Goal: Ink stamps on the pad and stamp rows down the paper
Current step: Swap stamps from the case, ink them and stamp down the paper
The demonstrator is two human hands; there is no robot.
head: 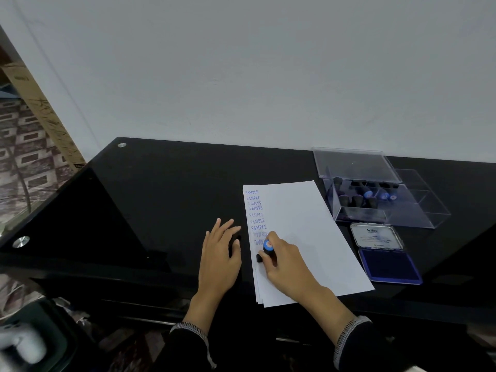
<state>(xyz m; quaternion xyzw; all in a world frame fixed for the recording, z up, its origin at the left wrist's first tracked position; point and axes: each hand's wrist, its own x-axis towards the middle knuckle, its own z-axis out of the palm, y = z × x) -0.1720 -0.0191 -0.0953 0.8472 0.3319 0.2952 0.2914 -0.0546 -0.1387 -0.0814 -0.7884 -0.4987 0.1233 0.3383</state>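
Right hand (281, 261) is gripping a black stamp (267, 251) w/ round blue cap, fingers curled round the handle, base pressing on white paper (303, 237) near its left edge. Paper is lying flat on glossy black table (161, 197), several sheets stacked, edges fanning at the near corner. Column of blue prints is running down the left margin: "SAMPLE" repeated, some inverted, then "AIR MAIL" just above the stamp. Left hand (220, 253) is resting flat on the table just left of the paper, fingers straight & slightly spread. Ink pad (387, 265), rectangular, blue, is sitting open right of the paper, lid hinged back. Clear plastic box (375, 200) behind it is holding more stamps, approx. a dozen; exact count can't tell.
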